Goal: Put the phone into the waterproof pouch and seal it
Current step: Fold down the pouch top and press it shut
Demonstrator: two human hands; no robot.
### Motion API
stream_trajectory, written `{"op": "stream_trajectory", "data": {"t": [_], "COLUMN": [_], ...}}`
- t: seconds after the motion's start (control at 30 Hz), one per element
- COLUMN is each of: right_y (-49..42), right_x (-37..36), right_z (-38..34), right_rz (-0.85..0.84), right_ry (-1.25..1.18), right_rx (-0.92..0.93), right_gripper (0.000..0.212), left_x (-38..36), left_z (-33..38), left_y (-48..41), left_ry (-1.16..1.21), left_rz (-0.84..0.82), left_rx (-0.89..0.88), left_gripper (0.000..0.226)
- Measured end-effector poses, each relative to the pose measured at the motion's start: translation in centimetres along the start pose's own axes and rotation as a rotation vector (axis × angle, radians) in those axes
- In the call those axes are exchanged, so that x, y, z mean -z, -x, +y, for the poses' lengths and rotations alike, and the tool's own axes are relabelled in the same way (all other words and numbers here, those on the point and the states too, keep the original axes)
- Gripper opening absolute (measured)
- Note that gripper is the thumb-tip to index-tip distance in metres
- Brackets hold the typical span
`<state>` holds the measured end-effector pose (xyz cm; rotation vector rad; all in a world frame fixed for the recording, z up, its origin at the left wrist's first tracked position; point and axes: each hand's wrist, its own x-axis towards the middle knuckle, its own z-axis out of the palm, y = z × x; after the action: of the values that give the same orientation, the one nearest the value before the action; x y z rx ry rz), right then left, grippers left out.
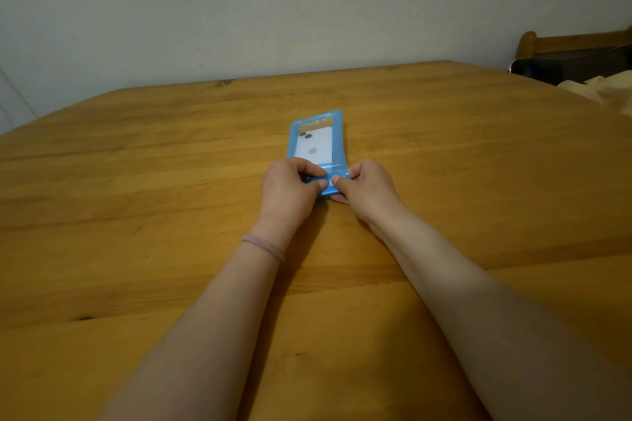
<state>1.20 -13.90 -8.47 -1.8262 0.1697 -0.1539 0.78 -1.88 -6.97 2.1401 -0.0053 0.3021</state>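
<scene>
- My forearms come in from the near edge, resting low over the table (136,154), which fills most of the view; a hair tie (263,246) sits on my L wrist.
- Pouch (316,140), blue w/ clear window, lies flat about mid-table, straight ahead of both hands. Long axis runs away from me; open/closure end is the near end, right under my fingers.
- Phone (316,147) already inside, back up, camera lenses at far end.
- L hand (287,188) pinched on near-left part of closure strip, thumb on top.
- R hand (367,190) pinched on near-right part, thumb meeting L thumb about mid-strip.
- Both hands equally near; neither has to reach.
- My guess: sealing step underway. Next, press along strip from centre outward to both sides. Can't tell if it's fully shut yet, as fingers hide it.
</scene>
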Motion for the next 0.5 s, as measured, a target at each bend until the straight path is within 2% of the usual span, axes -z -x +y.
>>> {"op": "stream_trajectory", "data": {"t": [0.23,0.37,0.5], "right_y": [0.11,0.0,-0.05], "right_x": [0.21,0.34,0.66], "right_z": [-0.18,-0.26,-0.5], "right_rz": [-0.009,-0.019,-0.028], "right_ry": [-0.05,-0.213,-0.292], "right_rx": [-0.039,-0.119,-0.155], "right_gripper": [0.017,0.019,0.022], "left_x": [0.11,0.2,0.05], "left_z": [0.12,0.4,0.88], "left_y": [0.24,0.52,0.89], "left_ry": [-0.014,-0.173,-0.279], "left_rz": [-0.015,0.024,0.01], "left_rx": [-0.04,-0.157,-0.198], "left_gripper": [0.016,0.015,0.009]}}
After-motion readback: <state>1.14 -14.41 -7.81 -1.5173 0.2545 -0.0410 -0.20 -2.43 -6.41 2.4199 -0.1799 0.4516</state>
